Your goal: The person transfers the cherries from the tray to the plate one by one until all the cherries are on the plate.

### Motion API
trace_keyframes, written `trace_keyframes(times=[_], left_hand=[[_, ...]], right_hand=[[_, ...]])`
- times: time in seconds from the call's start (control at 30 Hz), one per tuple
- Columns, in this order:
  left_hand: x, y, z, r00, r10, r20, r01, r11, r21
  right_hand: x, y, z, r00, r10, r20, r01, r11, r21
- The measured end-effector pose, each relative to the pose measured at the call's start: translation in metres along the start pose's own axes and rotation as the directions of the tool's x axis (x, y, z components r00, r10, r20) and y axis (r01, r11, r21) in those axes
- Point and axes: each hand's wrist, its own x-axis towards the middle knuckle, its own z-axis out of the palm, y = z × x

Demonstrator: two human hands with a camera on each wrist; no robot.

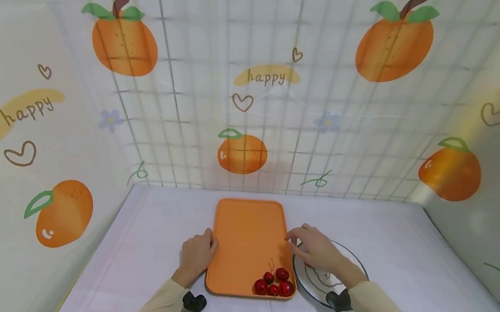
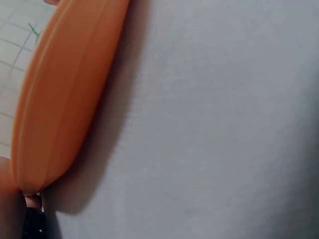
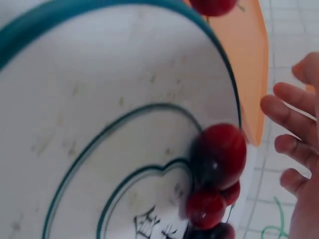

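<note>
An orange tray (image 1: 246,234) lies on the white tabletop. Its left edge is held by my left hand (image 1: 195,255), whose thumb and a fingertip meet the tray at the lower left of the left wrist view. Several red cherries (image 1: 260,287), one with an upright stem, sit in the tray's near right corner. To the right stands a round white plate (image 1: 310,283) with a dark green rim. My right hand (image 1: 319,249) hovers over the plate's far left side, fingers loosely spread and holding nothing. More cherries (image 3: 219,154) lie in the plate, mostly hidden by that hand in the head view.
A light curtain (image 1: 262,113) printed with oranges hangs before a wire grid behind the table, with similar printed cloth at both sides. The white tabletop (image 1: 162,212) extends left of the tray and right of the plate. The plate stands close beside the tray.
</note>
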Motion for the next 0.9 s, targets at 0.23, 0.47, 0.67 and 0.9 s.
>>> trace_keyframes(times=[0.23, 0.47, 0.67, 0.9], left_hand=[[0.002, -0.002, 0.002, 1.0, 0.007, -0.003, -0.007, 1.0, 0.023], [0.002, 0.0, 0.001, 1.0, -0.013, 0.016, 0.013, 1.0, 0.019], [0.003, 0.0, -0.001, 1.0, -0.007, 0.016, 0.007, 1.0, 0.006], [0.002, -0.001, 0.0, 1.0, -0.015, 0.025, 0.015, 1.0, 0.014]], right_hand=[[0.006, -0.01, 0.004, 0.994, -0.069, 0.084, 0.065, 0.997, 0.05], [0.007, -0.014, 0.007, 0.985, -0.126, 0.117, 0.113, 0.988, 0.106], [0.008, -0.017, 0.011, 0.98, -0.165, 0.115, 0.154, 0.983, 0.104], [0.012, -0.02, 0.017, 0.974, -0.099, 0.205, 0.078, 0.991, 0.107]])
